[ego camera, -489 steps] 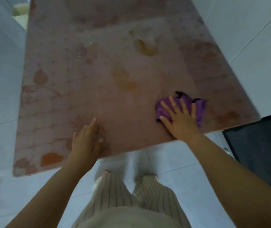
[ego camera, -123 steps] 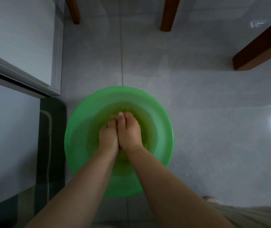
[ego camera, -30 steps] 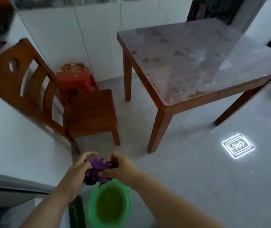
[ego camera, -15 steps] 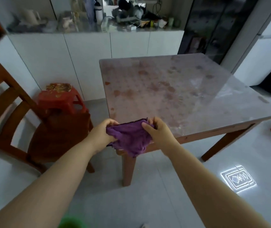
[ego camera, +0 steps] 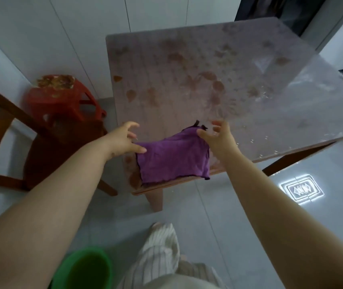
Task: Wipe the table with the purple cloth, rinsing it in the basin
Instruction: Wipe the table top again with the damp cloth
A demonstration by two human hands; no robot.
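The fingers [ego camera: 132, 126] of the left hand [ego camera: 122, 139] are spread apart, and its thumb touches the left edge of the purple cloth [ego camera: 172, 157]. The right hand [ego camera: 218, 140] has its fingers apart too, at the cloth's far right corner. The cloth lies flat on the near corner of the tabletop [ego camera: 208, 69]. A green basin [ego camera: 66, 265] sits on the floor [ego camera: 218, 215] below.

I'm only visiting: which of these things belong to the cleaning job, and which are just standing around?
Part of the job:
- purple cloth, spread flat on the table's near corner
- pinkish leaf-patterned square table
- green plastic basin on the floor
- left hand and right hand, open at the cloth's far corners

Just standing about:
- red plastic stool
- brown wooden chair
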